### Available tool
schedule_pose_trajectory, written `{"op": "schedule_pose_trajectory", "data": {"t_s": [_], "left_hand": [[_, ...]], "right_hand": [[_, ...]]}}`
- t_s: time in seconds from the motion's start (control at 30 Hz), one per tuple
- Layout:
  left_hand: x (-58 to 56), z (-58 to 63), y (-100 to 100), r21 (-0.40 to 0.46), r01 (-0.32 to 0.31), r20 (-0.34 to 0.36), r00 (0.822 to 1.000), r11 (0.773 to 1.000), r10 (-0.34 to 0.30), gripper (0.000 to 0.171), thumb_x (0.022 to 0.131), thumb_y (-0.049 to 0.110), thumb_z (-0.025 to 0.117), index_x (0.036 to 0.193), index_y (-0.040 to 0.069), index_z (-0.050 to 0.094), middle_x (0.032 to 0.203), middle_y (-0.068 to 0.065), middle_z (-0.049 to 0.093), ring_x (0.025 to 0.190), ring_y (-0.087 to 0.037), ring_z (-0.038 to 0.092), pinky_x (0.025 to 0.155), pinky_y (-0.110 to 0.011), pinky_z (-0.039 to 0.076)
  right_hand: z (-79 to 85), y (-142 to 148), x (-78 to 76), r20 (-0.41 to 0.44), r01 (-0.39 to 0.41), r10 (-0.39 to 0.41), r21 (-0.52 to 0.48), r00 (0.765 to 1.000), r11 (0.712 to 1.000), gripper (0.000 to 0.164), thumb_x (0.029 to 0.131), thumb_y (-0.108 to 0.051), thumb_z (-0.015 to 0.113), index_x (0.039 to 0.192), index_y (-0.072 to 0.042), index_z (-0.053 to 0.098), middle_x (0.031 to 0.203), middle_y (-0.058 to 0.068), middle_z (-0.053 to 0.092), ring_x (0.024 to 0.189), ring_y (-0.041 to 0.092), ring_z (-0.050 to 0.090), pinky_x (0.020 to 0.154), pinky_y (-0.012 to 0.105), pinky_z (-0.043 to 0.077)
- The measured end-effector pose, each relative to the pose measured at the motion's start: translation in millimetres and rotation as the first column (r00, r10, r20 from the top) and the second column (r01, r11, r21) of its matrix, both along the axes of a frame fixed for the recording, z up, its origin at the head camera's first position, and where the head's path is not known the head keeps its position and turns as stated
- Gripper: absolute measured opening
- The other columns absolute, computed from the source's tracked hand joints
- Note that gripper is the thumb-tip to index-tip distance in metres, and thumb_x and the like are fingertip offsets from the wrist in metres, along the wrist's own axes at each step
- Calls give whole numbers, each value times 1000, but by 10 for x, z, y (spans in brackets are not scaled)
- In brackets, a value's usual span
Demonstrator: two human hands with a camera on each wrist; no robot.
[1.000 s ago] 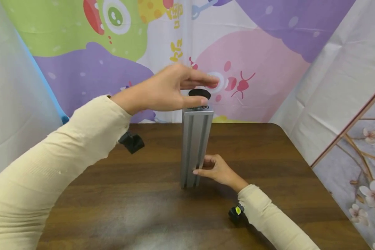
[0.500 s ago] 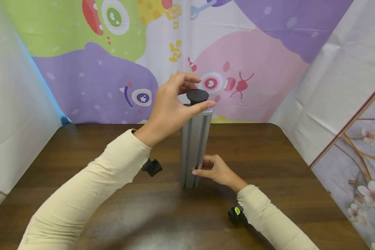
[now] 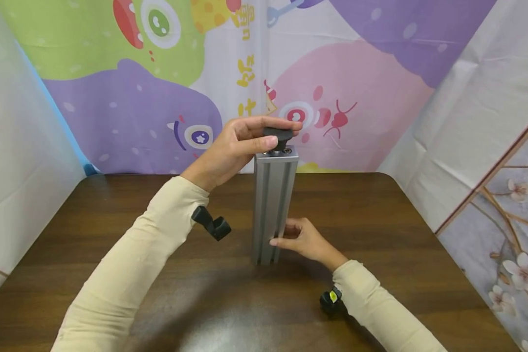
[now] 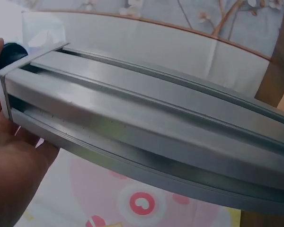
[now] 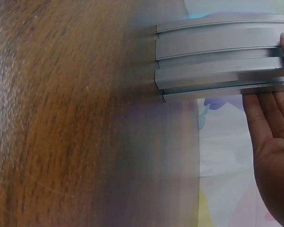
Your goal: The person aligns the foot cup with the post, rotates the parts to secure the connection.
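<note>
A grooved aluminium extrusion (image 3: 270,210) stands upright on the brown table in the head view. On its top end cap sits a black round levelling foot (image 3: 285,138) with a wide disc. My left hand (image 3: 229,154) holds this disc, thumb on the near side and fingers round the far side. In the left wrist view the foot (image 4: 8,56) shows dark beside the end cap, partly covered by the hand. Low on the extrusion, my right hand (image 3: 310,243) grips it between thumb and fingers. The right wrist view shows the extrusion's lower end (image 5: 213,49) at the tabletop.
The wood-grain table (image 3: 193,303) has a back edge close behind the extrusion. A cartoon-printed curtain (image 3: 356,78) hangs there, with white cloth (image 3: 457,122) to the right. Black camera mounts are strapped at the left wrist (image 3: 213,226) and right wrist (image 3: 330,302).
My left hand has turned about the black foot, its wrist dropping then rising slightly, and its thumb has moved back left across the disc's front. The right hand and extrusion have stayed put.
</note>
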State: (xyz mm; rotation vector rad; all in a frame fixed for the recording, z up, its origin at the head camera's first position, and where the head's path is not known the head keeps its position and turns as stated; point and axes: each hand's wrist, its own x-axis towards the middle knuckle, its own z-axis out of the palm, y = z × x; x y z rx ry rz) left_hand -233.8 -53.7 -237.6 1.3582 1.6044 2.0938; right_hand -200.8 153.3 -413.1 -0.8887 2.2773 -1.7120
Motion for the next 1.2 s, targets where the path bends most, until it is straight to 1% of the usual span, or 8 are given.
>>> {"op": "schedule_pose_trajectory", "data": {"t_s": [0.23, 0.37, 0.43, 0.6, 0.73, 0.83, 1.03, 1.2], "left_hand": [[-31, 9, -25, -26, 29, -36, 999, 999, -30, 41, 93, 7, 50, 133, -1, 54, 136, -12, 54, 133, -27, 42, 111, -41, 30], [62, 109, -76, -101, -275, -196, 948, 956, 252, 41, 93, 18, 54, 131, 4, 57, 131, -9, 59, 127, -20, 49, 109, -37, 33], [131, 148, -76, -108, -499, -350, 829, 860, 437, 37, 91, 25, 62, 123, 7, 63, 121, -6, 64, 116, -17, 56, 103, -34, 38], [291, 134, 63, 97, -810, -662, 382, 579, 645, 40, 74, 32, 83, 96, 2, 68, 94, -7, 65, 90, -17, 60, 84, -32, 46], [334, 93, 160, 184, -844, -690, 255, 504, 678, 41, 73, 34, 84, 87, 1, 67, 84, -8, 64, 81, -17, 60, 74, -32, 46], [310, 74, 153, 140, -812, -644, 360, 567, 675, 34, 77, 28, 81, 94, 1, 69, 90, -8, 68, 84, -15, 62, 75, -31, 46], [197, 24, 73, -25, -389, -198, 905, 921, 377, 37, 91, 9, 59, 128, 3, 51, 112, -9, 67, 107, -19, 60, 95, -33, 43], [71, -80, 102, 66, -62, 55, 997, 996, 58, 31, 97, 10, 37, 123, 2, 51, 116, -7, 66, 113, -25, 57, 96, -35, 43]], "right_hand": [[-48, 9, -11, 14, -4, 4, -10, 1000, 1000, 21, 82, 5, 70, 103, 10, 66, 95, 20, 70, 85, 10, 68, 74, 28, 55], [-183, 14, -82, 21, -20, 20, -32, 1000, 999, 24, 82, 7, 69, 106, 10, 66, 98, 22, 70, 87, 12, 68, 75, 29, 56], [-230, 15, -104, 29, -30, 32, -48, 999, 998, 25, 83, 6, 69, 107, 9, 66, 100, 21, 70, 88, 14, 69, 76, 30, 56], [-265, 35, -113, 35, -40, 42, -62, 998, 997, 27, 83, -1, 72, 109, 5, 67, 100, 18, 70, 90, 18, 69, 76, 32, 56], [-258, 40, -123, 33, -33, 35, -60, 999, 998, 27, 82, -1, 73, 107, 6, 67, 98, 18, 71, 89, 17, 69, 75, 31, 56], [-246, 38, -131, 38, -20, 22, -52, 999, 998, 26, 82, 3, 72, 107, 7, 67, 98, 19, 70, 88, 15, 69, 74, 30, 56], [-155, 22, -94, 28, -12, 13, -35, 1000, 999, 23, 82, 8, 69, 105, 10, 66, 98, 22, 70, 86, 12, 68, 75, 30, 56], [-3, 5, 4, 32, -12, 12, -16, 999, 1000, 25, 84, 4, 69, 108, 10, 66, 99, 22, 70, 87, 11, 68, 76, 29, 55]]}}
